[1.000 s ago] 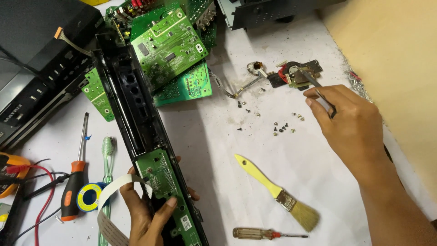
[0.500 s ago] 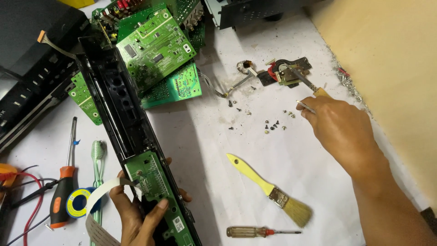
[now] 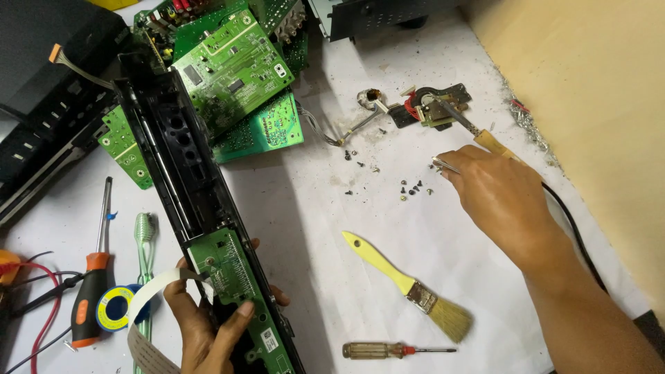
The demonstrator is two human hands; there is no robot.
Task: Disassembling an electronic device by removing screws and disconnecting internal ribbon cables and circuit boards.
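The left hand (image 3: 208, 322) is clamped around the near end of a long black plastic panel (image 3: 181, 187) carrying a small green circuit board (image 3: 232, 273), thumb pressed on the board. The right hand (image 3: 495, 194) is closed around a slim soldering iron (image 3: 460, 119), tip at a small black bracket (image 3: 433, 109). Loose screws (image 3: 412, 188) and a yellow-handled brush (image 3: 405, 285) lie between on the white surface (image 3: 312, 208).

Hands at a bench strewn with circuit boards

At lower left the left hand (image 3: 208, 325) grips a long black panel (image 3: 173, 166) carrying a small green board (image 3: 232, 277); at right the right hand (image 3: 502, 197) holds a soldering iron (image 3: 460, 118) over a small part (image 3: 433, 111), with loose screws (image 3: 412, 188), a yellow brush (image 3: 409, 287) and a screwdriver (image 3: 395, 350) below.
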